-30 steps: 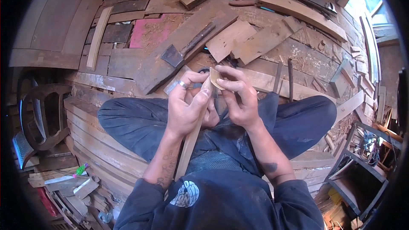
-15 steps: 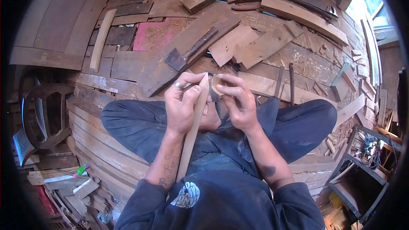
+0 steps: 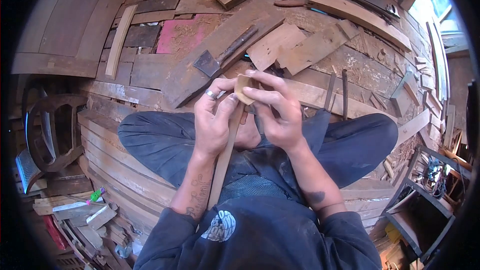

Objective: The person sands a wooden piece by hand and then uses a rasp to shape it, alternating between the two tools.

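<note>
My left hand (image 3: 212, 120) is closed around the upper part of a long, narrow wooden strip (image 3: 223, 167). The strip's lower end rests near my belly. My right hand (image 3: 278, 115) pinches a small tan piece of sandpaper (image 3: 243, 89), which is bent over the strip's tip and hides it. Both hands meet at that tip, above my crossed legs. Beyond them a hatchet (image 3: 207, 64) with a dark handle lies on a wide, thick board (image 3: 187, 86).
Loose boards (image 3: 312, 52) and a long beam (image 3: 360, 20) lie ahead on the plank floor. Two dark narrow tools (image 3: 330, 91) lean at the right. A dark chair frame (image 3: 55, 135) stands left, above wood scraps (image 3: 100, 217). An open box (image 3: 420, 217) sits at the lower right.
My right hand has moved left, bringing the sandpaper from beside the strip's pointed tip onto it. My left hand keeps its grip on the strip.
</note>
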Demonstrator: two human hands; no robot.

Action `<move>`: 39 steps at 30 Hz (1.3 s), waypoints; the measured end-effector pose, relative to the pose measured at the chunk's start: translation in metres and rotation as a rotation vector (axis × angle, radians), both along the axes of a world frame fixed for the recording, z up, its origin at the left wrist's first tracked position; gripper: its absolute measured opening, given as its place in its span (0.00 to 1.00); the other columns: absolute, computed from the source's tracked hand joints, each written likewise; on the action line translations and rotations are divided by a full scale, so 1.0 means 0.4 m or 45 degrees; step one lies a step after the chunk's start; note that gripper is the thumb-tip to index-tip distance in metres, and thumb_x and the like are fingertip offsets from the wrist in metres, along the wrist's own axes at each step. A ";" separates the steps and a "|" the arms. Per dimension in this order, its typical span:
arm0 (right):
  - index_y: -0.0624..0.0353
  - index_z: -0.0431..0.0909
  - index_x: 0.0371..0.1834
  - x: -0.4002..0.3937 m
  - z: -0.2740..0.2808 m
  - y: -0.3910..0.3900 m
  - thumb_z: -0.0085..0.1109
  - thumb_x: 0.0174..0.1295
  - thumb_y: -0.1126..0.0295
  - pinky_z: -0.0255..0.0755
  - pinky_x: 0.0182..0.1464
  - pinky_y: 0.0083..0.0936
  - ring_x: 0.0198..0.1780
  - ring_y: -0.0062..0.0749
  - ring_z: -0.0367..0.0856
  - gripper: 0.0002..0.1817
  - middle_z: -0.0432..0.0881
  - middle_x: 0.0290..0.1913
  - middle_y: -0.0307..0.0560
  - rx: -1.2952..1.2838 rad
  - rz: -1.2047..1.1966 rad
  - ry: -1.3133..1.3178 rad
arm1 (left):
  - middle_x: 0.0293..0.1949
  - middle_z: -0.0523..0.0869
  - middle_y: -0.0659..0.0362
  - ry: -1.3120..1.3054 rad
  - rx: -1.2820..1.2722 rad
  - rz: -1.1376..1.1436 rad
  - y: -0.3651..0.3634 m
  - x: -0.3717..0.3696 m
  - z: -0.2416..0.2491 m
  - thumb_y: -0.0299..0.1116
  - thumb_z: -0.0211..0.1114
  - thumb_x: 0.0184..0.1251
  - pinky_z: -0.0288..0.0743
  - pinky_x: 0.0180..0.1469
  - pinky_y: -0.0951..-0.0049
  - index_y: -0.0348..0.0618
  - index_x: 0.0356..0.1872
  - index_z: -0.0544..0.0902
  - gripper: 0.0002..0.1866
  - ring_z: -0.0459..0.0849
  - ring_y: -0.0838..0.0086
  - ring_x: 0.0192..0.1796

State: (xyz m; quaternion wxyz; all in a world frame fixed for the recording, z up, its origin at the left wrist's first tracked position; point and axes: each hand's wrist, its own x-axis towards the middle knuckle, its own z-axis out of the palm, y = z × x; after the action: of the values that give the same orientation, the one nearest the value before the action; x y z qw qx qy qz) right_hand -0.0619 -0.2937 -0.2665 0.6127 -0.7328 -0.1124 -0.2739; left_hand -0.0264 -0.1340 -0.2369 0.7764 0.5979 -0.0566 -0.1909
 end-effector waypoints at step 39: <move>0.59 0.87 0.52 0.003 0.000 0.007 0.61 0.62 0.86 0.82 0.55 0.35 0.54 0.48 0.88 0.17 0.85 0.57 0.54 -0.038 -0.237 0.096 | 0.45 0.82 0.56 -0.042 0.067 0.006 -0.006 0.000 -0.037 0.23 0.57 0.77 0.79 0.40 0.75 0.31 0.54 0.81 0.11 0.84 0.78 0.38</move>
State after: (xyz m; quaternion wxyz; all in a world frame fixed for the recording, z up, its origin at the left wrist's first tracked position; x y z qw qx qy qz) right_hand -0.0609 -0.2907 -0.2665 0.5774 -0.7589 -0.0247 -0.3002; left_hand -0.0266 -0.1363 -0.2519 0.7598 0.6214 -0.0630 -0.1806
